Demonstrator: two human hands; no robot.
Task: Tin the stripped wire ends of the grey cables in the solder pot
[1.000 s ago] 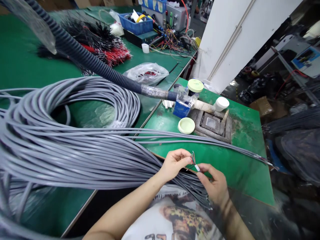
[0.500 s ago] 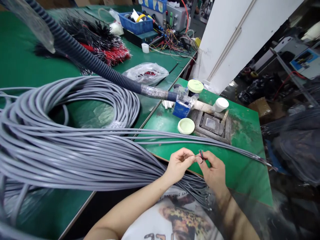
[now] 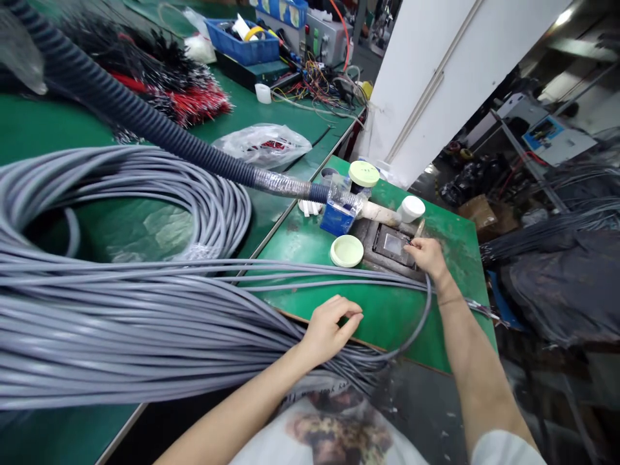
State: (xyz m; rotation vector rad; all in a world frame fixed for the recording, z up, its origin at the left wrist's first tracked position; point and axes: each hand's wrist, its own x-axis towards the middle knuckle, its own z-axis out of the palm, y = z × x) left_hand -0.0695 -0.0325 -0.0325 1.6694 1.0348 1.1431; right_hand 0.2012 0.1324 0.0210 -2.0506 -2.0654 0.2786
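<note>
My right hand [image 3: 429, 257] pinches the end of a grey cable [image 3: 420, 323] at the right edge of what looks like a solder pot [image 3: 394, 244], a dark square block with a silvery surface in its middle. Its fingertips cover the wire ends. From there the cable bends down and back to the bundle near my lap. My left hand [image 3: 334, 326] hovers over the near edge of the green board, thumb and forefinger tips together, with nothing seen between them. A large coil of grey cable [image 3: 121, 323] lies to its left.
A ribbed hose [image 3: 194, 145] crosses above the table to a blue box [image 3: 338, 218]. Near the pot stand a pale green lid [image 3: 347, 250], a green-topped jar [image 3: 364, 173] and a white cup [image 3: 411, 208]. Several cables [image 3: 314, 268] run across the board. A white pillar [image 3: 426, 84] rises behind.
My hands have parted. The right one has moved forward and right to the pot with the cable end; the left has let go of the wires and stays near the board's edge.
</note>
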